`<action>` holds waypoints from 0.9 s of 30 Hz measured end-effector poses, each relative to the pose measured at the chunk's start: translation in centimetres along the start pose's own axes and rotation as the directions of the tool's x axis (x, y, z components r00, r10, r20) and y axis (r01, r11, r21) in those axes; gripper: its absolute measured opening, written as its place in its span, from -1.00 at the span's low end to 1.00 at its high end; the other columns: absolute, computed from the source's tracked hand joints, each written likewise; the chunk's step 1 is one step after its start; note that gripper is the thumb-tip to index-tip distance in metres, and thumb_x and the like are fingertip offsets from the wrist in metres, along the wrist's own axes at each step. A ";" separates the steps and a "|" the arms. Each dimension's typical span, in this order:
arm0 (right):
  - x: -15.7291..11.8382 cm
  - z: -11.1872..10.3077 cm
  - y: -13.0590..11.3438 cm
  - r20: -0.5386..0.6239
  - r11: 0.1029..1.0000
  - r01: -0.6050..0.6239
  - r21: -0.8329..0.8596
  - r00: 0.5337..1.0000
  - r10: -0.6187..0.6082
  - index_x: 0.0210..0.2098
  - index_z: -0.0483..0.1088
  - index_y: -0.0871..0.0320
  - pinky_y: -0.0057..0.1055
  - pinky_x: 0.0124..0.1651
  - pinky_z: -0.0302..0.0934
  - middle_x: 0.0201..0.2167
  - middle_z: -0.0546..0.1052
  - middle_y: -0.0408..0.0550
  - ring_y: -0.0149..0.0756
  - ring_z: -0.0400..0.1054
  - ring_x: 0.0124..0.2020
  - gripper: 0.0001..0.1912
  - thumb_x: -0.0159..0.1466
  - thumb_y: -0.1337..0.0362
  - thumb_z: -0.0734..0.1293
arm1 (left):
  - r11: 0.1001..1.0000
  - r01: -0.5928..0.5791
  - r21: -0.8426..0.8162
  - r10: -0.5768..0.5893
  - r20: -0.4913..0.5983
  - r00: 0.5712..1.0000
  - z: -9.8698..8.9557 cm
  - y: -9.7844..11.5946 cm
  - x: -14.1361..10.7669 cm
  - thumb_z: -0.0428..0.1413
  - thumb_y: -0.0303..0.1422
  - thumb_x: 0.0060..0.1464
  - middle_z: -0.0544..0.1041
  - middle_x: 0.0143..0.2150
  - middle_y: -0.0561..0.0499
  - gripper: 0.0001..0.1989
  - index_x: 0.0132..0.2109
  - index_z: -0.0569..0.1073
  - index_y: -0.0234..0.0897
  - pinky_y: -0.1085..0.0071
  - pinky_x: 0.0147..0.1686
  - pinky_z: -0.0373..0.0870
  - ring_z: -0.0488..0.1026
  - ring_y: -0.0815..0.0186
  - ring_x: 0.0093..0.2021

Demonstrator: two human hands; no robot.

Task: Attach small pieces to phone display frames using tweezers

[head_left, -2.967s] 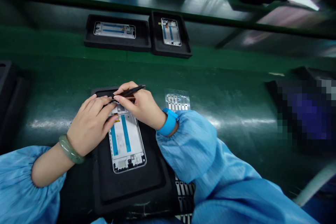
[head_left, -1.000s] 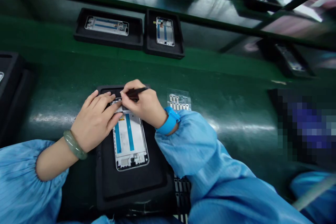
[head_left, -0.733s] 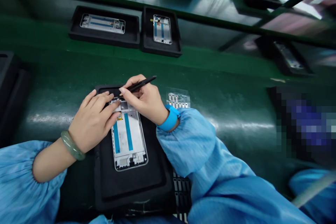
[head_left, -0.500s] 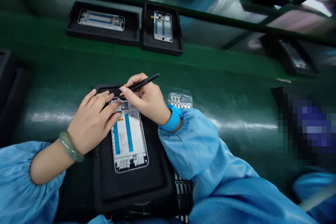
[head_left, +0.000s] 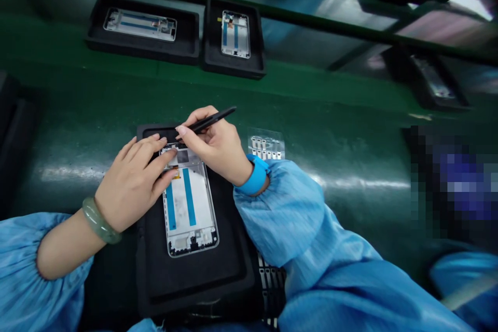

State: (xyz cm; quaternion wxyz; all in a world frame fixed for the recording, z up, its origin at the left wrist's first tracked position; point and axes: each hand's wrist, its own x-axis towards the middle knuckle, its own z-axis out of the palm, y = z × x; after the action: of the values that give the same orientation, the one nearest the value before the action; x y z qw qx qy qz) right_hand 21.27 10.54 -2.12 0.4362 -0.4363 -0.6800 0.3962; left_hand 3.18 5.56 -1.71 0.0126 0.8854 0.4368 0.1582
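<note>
A silver phone frame [head_left: 198, 192] with two blue strips lies in a black foam tray [head_left: 194, 285]. My left hand [head_left: 134, 179] rests over the frame's upper left edge, fingers spread and fingertips touching it. Black tweezers [head_left: 212, 120] are pinched in my right hand [head_left: 220, 148], their rear end pointing up and right. Their tips are at the frame's top edge, partly hidden by my fingers. Beside my right wrist lies a clear sheet with small metal pieces [head_left: 266, 145].
Two black trays with phone frames stand at the back, one wide [head_left: 142, 52] and one narrower [head_left: 233, 66]. Another tray [head_left: 431, 80] sits at the far right. Dark trays [head_left: 17, 135] are at the left edge. More metal pieces [head_left: 272, 280] lie below my right sleeve.
The view has shifted slightly, so the back trays appear further left and higher. My left hand appears slightly further left, still on the frame. The tweezers remain at the frame's top edge.
</note>
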 end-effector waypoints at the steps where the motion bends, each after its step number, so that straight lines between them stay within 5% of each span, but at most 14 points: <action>1: 0.0 0.0 0.0 0.006 1.000 -0.002 0.000 1.000 0.002 -0.31 0.25 0.13 -0.48 -0.34 0.34 -0.42 0.41 -0.17 -0.44 0.40 -0.43 -0.83 0.22 0.18 0.29 | 1.000 -0.002 -0.007 0.002 0.004 1.000 0.0 0.0 0.0 -0.01 -0.29 0.18 0.40 0.04 -0.25 -0.67 0.03 0.38 -0.36 0.02 0.07 0.29 0.30 0.03 0.14; 27: 0.0 0.4 -0.6 0.003 1.000 0.011 -0.006 1.000 -0.011 -0.34 0.26 0.15 -0.56 -0.42 0.28 -0.47 0.40 -0.21 -0.50 0.35 -0.48 -0.84 0.20 0.21 0.31 | 1.000 -0.020 -0.009 0.020 -0.011 1.000 0.2 -0.6 -0.4 0.00 -0.32 0.18 0.38 0.04 -0.24 -0.69 0.03 0.37 -0.36 0.00 0.05 0.33 0.30 0.02 0.13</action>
State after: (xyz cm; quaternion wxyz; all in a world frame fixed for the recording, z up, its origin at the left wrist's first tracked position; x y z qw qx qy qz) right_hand 20.79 10.35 -1.70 0.4359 -0.4333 -0.6844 0.3923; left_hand 2.55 5.62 -2.08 0.0128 0.8888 0.4271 0.1654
